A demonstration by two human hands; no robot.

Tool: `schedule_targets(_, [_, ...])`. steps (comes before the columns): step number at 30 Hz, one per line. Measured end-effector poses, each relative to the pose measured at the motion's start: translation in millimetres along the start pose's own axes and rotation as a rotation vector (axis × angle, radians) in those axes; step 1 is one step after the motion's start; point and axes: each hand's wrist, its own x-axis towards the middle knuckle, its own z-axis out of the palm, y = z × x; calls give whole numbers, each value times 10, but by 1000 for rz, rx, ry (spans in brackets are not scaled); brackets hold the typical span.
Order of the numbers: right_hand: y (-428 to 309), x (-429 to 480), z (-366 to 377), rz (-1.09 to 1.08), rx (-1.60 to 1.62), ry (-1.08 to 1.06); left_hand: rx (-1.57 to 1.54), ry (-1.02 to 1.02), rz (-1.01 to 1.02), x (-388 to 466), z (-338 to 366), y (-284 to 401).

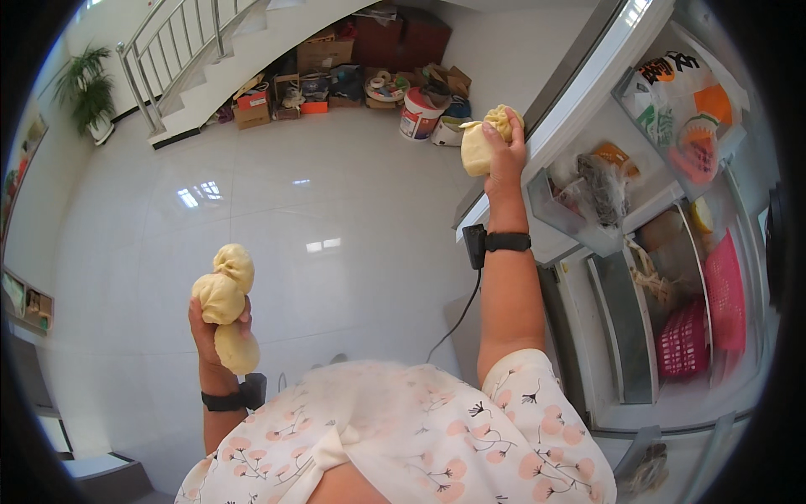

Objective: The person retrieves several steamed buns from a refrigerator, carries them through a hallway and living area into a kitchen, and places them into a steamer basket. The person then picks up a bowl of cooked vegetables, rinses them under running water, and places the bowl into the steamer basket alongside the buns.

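Observation:
Several pale yellow steamed buns are bunched in my left hand, which is raised over the floor at the left. One pleated bun sits on top, another below it, and a smoother one bulges out under my fingers. My right hand reaches forward beside the open refrigerator door. It grips a smooth, blocky bun together with a pleated bun. Both wrists wear black straps with small devices, and a cable hangs from the right one.
The open refrigerator stands at my right, with pink plastic baskets on its shelves and bagged food in the door bins. Ahead, a paint bucket and cardboard boxes lie under a staircase. A potted plant is at far left.

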Motion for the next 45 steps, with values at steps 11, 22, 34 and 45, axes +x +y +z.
schedule_targets(11, [-247,-421,-123,-27,61,-120,69,14,61,35,25,51])
schedule_targets(22, [-585,-1117,-553,-3,-85,-244,-31,167,122,-13,56,86])
schedule_targets(34, [-1278,-2266,-281,-58,-320,-80,-21,-88,-139,203,55,349])
schedule_targets(45, [-2095,-3288,-177,-73,-326,185,-57,-354,-282,388,153,512])
